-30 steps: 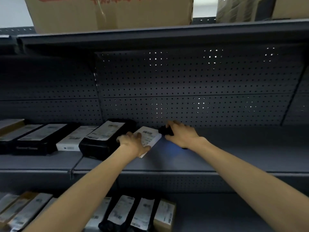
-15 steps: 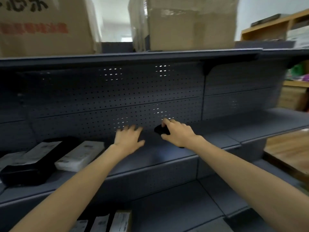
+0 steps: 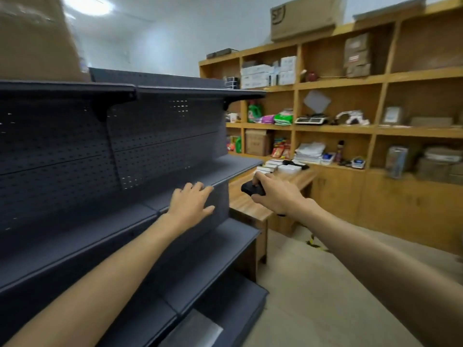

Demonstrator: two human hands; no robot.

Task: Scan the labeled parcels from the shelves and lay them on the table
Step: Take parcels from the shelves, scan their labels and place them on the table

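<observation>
My right hand (image 3: 278, 196) grips a black handheld scanner (image 3: 251, 189), held out in the air over the near end of the wooden table (image 3: 246, 207). My left hand (image 3: 191, 205) is stretched forward, fingers straight and spread, in front of the right end of the dark grey metal shelves (image 3: 100, 221). No parcel shows in it. Several scanned parcels (image 3: 273, 165), white and black, lie at the far end of the table. The stretch of grey shelving in view holds no parcels.
Wooden wall shelving (image 3: 375, 128) full of boxes, bottles and packets runs along the back and right. A large cardboard box (image 3: 37, 41) sits on top of the grey shelves at the left. Bare concrete floor (image 3: 313, 284) lies between me and the table.
The view has swung right, from the shelf row of labeled parcels toward the table. The white parcel under my left hand a second ago is no longer visible. My right hand still holds the scanner.
</observation>
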